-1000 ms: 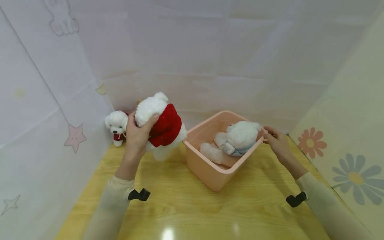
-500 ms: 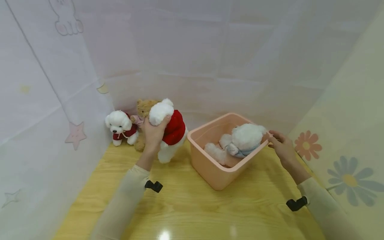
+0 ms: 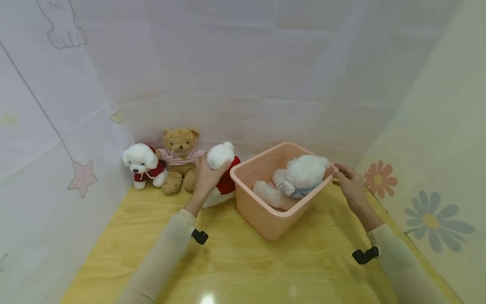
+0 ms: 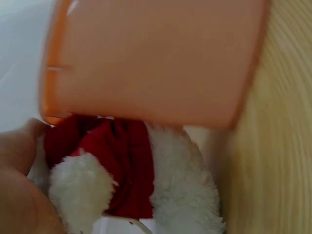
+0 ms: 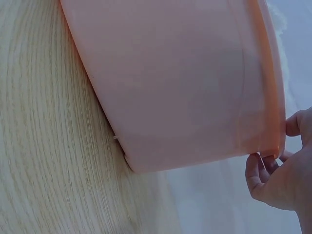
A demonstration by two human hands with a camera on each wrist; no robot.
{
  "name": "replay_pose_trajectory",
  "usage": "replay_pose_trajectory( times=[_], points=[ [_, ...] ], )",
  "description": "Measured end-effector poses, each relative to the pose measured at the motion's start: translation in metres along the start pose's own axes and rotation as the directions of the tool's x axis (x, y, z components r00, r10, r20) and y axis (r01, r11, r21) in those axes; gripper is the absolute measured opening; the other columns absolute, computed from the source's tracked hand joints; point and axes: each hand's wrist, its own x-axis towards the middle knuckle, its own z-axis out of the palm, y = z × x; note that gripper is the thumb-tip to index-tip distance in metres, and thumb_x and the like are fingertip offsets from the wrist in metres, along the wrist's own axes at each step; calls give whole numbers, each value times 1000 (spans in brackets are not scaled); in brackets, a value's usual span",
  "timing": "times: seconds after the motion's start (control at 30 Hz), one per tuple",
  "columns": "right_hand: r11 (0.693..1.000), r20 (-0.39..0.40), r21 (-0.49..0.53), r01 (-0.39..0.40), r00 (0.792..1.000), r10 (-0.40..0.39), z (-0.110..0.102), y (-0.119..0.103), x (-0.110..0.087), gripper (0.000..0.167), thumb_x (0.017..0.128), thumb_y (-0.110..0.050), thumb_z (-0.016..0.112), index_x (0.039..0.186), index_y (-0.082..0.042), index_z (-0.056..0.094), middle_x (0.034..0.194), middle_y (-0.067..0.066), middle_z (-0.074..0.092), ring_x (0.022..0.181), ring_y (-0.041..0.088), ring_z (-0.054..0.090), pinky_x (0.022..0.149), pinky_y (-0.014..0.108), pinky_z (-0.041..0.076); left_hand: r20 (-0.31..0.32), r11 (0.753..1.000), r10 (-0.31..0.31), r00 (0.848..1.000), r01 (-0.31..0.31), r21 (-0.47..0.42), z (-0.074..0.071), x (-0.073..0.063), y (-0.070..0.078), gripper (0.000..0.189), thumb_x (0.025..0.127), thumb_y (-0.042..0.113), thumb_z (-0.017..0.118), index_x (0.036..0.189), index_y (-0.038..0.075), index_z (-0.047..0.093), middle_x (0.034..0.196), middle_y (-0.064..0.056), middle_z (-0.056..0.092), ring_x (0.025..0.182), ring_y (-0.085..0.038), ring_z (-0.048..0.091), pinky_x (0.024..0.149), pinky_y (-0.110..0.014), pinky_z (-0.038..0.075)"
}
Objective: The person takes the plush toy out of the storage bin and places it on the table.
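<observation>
My left hand [image 3: 205,179] grips a white plush toy in a red top [image 3: 224,175] by its head, down on the table between a brown teddy bear [image 3: 179,158] and a pink plastic tub [image 3: 265,215]. In the left wrist view the red-and-white plush toy [image 4: 126,180] sits right against the tub's wall [image 4: 156,58]. My right hand [image 3: 347,181] pinches the tub's far right rim [image 5: 275,141]. A white plush toy with a light blue garment [image 3: 300,177] lies inside the tub.
A small white plush dog in a red top [image 3: 142,164] sits at the back left by the teddy bear. White sheets with star prints wall in the back and left; a flower-print wall [image 3: 429,211] stands on the right. The wooden table [image 3: 235,266] stretches toward me.
My left hand has carried the red-topped plush toy down and back, setting it on the table beside the teddy bear, which has come into view. My right hand stays on the tub's rim.
</observation>
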Motion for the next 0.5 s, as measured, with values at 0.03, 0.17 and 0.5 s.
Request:
replay_pose_trajectory(
  times=[0.03, 0.17, 0.5],
  points=[
    [1000, -5, 5, -3, 1000, 3, 0, -1, 0, 53, 108, -24, 53, 152, 3, 42, 148, 24, 37, 104, 7, 57, 85, 22, 54, 41, 999, 41, 998, -42, 24, 0, 2, -2, 91, 84, 59, 77, 149, 9, 40, 140, -16, 38, 119, -32, 52, 94, -54, 48],
    [1000, -18, 14, -2, 1000, 2, 1, -6, 1, 53, 107, -22, 54, 151, 4, 42, 140, 17, 43, 101, 7, 57, 82, 20, 54, 204, 986, 148, 968, -159, 41, -5, 12, -9, 84, 88, 58, 73, 151, 14, 39, 140, -11, 44, 123, -30, 51, 96, -53, 47],
    [999, -2, 52, -14, 1000, 14, 0, -5, -2, 51, 108, -18, 53, 151, 5, 42, 137, 14, 44, 103, 11, 55, 81, 20, 54, 660, 969, 219, 719, -240, -60, -43, 18, -32, 101, 86, 36, 84, 163, 32, 19, 161, -5, 27, 136, -32, 42, 101, -59, 43]
  ],
)
